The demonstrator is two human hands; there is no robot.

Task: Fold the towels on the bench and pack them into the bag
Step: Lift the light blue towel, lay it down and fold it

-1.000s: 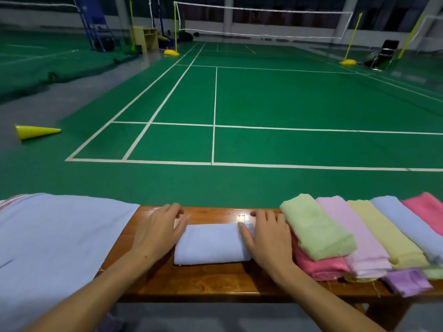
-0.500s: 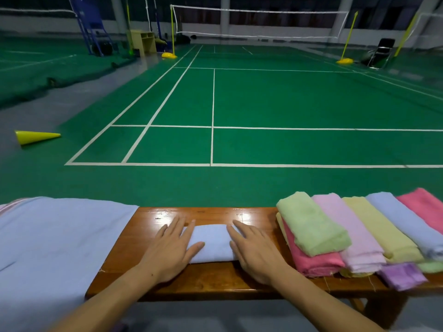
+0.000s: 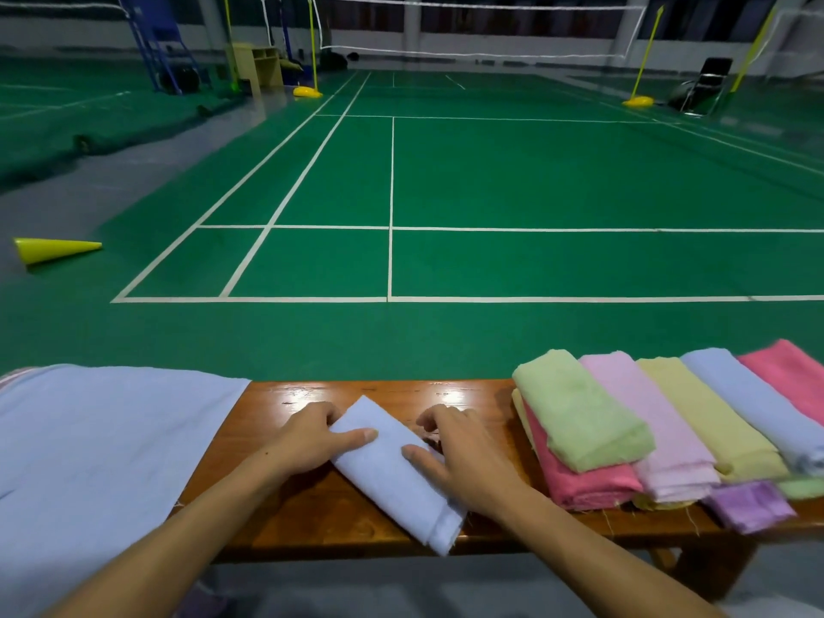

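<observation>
two hands (image 3: 383, 452) on soft folded towel (image 3: 392, 475)

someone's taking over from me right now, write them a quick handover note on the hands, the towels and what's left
Left hand: grips the far end of the folded pale blue towel, thumb on top.
Right hand: grips the same towel's right edge, thumb on top.
That towel lies diagonally on the wooden bench, its near end over the front edge.
Done: one towel folded.
Left: pack it; the row of coloured towels on the right is not yet packed. No bag is identifiable; a spread pale blue cloth lies left.
</observation>
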